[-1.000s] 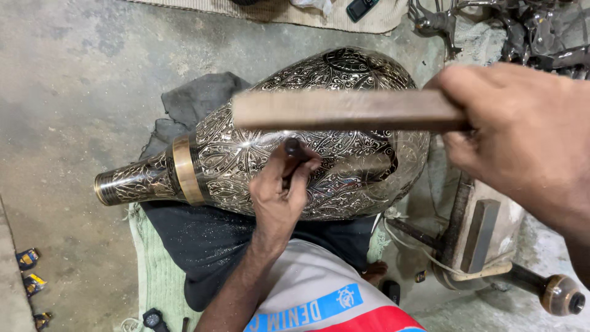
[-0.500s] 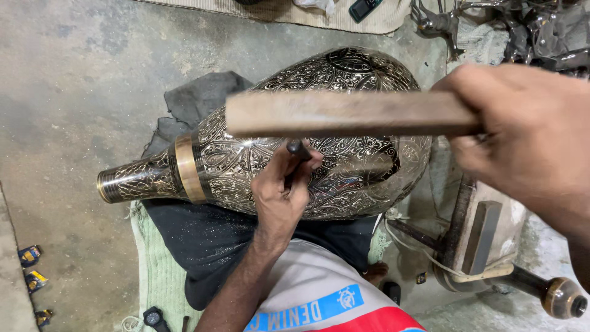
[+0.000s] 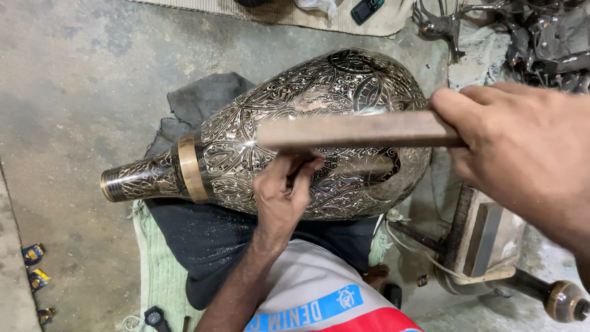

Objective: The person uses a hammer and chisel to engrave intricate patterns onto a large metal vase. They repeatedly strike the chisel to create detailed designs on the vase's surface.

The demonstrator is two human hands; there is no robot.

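A: What is held in the left hand (image 3: 281, 197)?

B: A thin dark metal punch (image 3: 291, 178) is pinched between its curled fingers, the tip set against the flank of the large engraved silver-and-black metal vase (image 3: 319, 132). The heel of the hand is rested on the vase wall.

A: And the right hand (image 3: 522, 163)?

B: It is clamped around one end of a long flat brown wooden bar (image 3: 350, 130), which is held level above the punch, clear of the vase.

A: Where is the vase placed?

B: It is laid on its side across the lap, on a dark cloth (image 3: 203, 237), with a pale green mat (image 3: 157, 270) beneath. The narrow neck with its plain brass band (image 3: 189, 169) is pointed left, over the grey concrete floor (image 3: 80, 92).

A: How might it be expected to handle?

B: It is judged heavy and rigid, though the polished curve would be slippery and inclined to roll. A hold would best be taken at the neck by the band, with the belly supported from below. The fine engraving could be marred by a careless knock.
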